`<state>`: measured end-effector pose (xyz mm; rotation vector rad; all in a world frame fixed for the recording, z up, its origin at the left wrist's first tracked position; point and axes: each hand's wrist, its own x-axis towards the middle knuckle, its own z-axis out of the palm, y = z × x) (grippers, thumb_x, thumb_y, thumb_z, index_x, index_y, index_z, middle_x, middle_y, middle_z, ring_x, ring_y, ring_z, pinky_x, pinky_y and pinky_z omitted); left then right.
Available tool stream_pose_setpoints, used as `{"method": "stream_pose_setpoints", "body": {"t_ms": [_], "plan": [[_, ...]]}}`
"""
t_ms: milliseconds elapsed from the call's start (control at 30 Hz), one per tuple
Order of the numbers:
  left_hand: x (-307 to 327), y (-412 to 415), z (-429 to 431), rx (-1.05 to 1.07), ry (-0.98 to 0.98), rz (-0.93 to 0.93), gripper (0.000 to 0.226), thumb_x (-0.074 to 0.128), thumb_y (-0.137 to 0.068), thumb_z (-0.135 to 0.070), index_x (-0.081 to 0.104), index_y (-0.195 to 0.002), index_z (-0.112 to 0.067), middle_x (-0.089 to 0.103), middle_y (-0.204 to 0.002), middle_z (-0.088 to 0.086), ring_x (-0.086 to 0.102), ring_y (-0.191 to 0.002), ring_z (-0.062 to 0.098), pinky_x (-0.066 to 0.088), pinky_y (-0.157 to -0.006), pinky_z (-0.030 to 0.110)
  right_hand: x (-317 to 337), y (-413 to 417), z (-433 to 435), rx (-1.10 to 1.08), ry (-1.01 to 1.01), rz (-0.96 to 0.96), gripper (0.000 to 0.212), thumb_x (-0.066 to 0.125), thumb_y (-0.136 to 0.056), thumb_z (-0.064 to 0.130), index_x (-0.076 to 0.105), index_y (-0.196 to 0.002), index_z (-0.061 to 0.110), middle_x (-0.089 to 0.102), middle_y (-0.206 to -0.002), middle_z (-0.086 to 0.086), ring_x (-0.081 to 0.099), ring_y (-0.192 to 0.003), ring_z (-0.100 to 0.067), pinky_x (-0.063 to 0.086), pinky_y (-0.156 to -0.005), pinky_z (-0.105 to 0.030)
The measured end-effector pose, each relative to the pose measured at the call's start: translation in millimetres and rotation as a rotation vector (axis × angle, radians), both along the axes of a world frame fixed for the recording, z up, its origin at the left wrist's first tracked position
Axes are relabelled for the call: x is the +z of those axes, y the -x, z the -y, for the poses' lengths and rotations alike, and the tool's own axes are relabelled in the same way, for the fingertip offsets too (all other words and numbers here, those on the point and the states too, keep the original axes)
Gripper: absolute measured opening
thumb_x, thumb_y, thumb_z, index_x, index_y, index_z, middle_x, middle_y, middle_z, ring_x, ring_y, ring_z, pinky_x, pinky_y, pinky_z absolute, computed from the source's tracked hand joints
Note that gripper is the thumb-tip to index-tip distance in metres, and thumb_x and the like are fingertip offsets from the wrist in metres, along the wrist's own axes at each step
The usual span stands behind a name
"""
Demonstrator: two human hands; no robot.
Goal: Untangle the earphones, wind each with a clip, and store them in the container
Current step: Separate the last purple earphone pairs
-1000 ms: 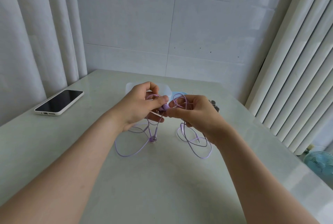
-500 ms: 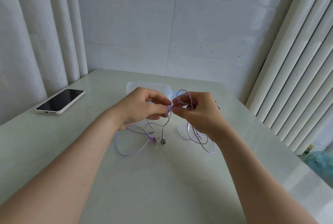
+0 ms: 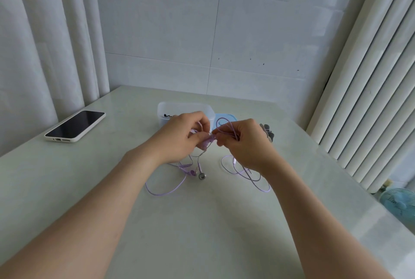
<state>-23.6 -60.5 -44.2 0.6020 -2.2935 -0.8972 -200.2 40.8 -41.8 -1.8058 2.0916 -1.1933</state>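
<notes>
Above the table, both hands, left and right, pinch the earphones: a light, limp, snag-prone cord, best gripped near the knot.

The earphones are a lilac wired set whose thin cable is tangled in loose loops. The middle is lifted, pinched between the left hand and the right hand. 1 loop arches above the right hand, and the others trail on the table below. 2 earbuds lie side by side, 1 showing a silver face. The container, a translucent tub, stands open behind the hands, with its pale blue lid just to its right. Dark grey clips lie beyond the right hand, mostly hidden.
</notes>
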Motion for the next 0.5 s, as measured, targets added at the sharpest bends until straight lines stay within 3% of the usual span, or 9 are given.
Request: {"method": "stream_pose_setpoints", "body": {"t_ms": [100,200,300,433,500], "plan": [[0.1,1.0,-1.8,-0.007,-0.116,-0.052,0.007,0.042,-0.112,-0.016,0.040,-0.105,-0.017,0.075,-0.093,0.013,0.078,-0.076,0.027,0.062,-0.081,0.044,1.2,-3.7,-1.4,-0.052,-0.057,-0.088,0.028,0.058,-0.102,0.016,0.080,-0.084,0.018,0.071,-0.070,0.006,0.054,-0.058,-0.002,0.039,-0.058,-0.010],[2.8,-1.1,-0.7,-0.029,-0.177,-0.070,0.007,0.039,-0.113,-0.018,0.037,-0.106,-0.017,0.072,-0.090,0.019,0.077,-0.071,0.032,0.063,-0.074,0.043,0.9,-4.3,-0.5,-0.052,-0.080,-0.040,0.027,0.055,-0.103,0.021,0.076,-0.085,0.026,0.058,-0.057,0.010,0.046,-0.052,-0.009,0.034,-0.053,-0.018],[3.8,-0.8,1.0,-0.009,-0.202,-0.097,0.005,0.042,-0.112,-0.016,0.041,-0.107,-0.013,0.065,-0.082,0.012,0.067,-0.065,0.028,0.063,-0.071,0.039,0.2,-4.1,0.8,-0.015,-0.059,-0.025,0.020,0.057,-0.104,0.026,0.075,-0.095,0.028,0.038,-0.050,0.009,0.035,-0.047,-0.012,0.029,-0.048,-0.020],[2.8,1.3,3.9,0.029,-0.228,-0.099,0.006,0.044,-0.111,-0.016,0.044,-0.111,-0.010,0.059,-0.077,0.009,0.040,-0.052,0.020,0.052,-0.059,0.039,1.1,-6.5,1.0,-0.038,-0.037,0.014,0.031,0.057,-0.104,0.024,0.069,-0.076,0.020,0.037,-0.047,0.010,0.033,-0.044,-0.010,0.026,-0.046,-0.019],[4.0,1.8,3.0,0.013,-0.266,-0.109,0.007,0.044,-0.112,-0.017,0.046,-0.113,-0.010,0.064,-0.080,0.010,0.036,-0.050,0.019,0.045,-0.056,0.035,1.3,-6.2,2.1,-0.102,-0.014,0.085,0.035,0.055,-0.103,0.018,0.067,-0.074,0.005,0.042,-0.040,0.015,0.038,-0.040,-0.007,0.028,-0.047,-0.021]]}}
